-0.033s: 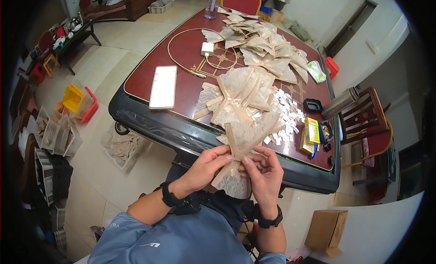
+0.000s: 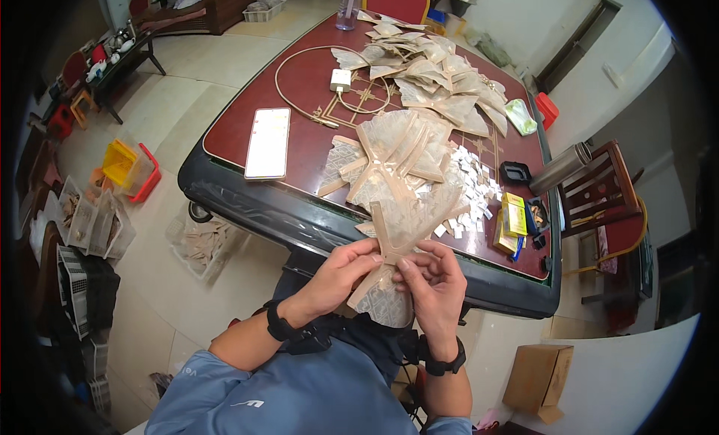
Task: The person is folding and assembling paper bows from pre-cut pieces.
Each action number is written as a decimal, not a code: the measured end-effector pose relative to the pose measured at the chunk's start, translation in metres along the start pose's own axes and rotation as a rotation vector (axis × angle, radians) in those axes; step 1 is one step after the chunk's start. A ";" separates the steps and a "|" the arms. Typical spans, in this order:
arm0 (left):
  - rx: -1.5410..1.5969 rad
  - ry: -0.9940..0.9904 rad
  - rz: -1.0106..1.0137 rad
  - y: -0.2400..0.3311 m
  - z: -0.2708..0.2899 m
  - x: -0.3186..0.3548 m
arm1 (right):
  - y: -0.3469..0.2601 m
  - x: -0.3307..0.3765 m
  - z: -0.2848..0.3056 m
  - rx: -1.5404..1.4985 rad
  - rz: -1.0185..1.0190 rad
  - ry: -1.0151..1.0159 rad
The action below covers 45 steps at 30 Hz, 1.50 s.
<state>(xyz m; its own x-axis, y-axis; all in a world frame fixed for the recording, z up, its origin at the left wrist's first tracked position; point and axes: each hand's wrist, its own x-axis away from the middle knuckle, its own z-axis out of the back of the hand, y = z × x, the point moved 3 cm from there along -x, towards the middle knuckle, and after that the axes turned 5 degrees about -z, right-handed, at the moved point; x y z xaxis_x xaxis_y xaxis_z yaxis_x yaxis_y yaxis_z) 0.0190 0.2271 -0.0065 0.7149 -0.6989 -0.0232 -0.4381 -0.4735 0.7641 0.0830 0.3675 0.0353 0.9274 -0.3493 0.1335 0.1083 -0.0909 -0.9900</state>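
Note:
Between my two hands is a beige lace garment piece [image 2: 384, 300], narrow in the middle and flaring at both ends, with smooth bands along its edges. My left hand [image 2: 347, 269] pinches the narrow part from the left, thumb on top. From the right, my right hand [image 2: 437, 278] grips the same middle, its thumb pressed down and its other fingers curled beneath. The upper end leans over the table edge, close to a stack of similar lace pieces [image 2: 389, 150]. Beside that stack lies a heap of small white labels [image 2: 472, 188].
On the dark red table [image 2: 232, 120] are a larger lace pile [image 2: 442, 83], a bright-screened phone [image 2: 267, 144], a charger [image 2: 341, 80] with its looped cable, a bottle [image 2: 349, 7], yellow boxes [image 2: 512, 218] and a black tray [image 2: 515, 172]. A plastic bin [image 2: 202, 244] stands below on the floor.

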 end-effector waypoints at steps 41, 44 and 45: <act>-0.523 1.022 -0.739 0.179 0.238 0.188 | 0.008 -0.073 0.100 0.760 -0.191 0.292; -0.769 0.722 -0.554 0.147 0.103 0.102 | 0.000 -0.054 0.096 0.509 -0.116 0.313; -0.684 0.568 -0.476 0.126 0.079 0.079 | -0.005 -0.045 0.091 0.447 -0.089 0.293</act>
<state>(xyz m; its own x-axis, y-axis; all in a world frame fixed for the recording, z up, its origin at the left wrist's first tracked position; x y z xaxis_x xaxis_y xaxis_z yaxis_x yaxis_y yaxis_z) -0.0231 0.0699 0.0369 0.9661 -0.0741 -0.2475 0.2394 -0.1032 0.9654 0.0727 0.4683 0.0304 0.7757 -0.6099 0.1619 0.3828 0.2508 -0.8891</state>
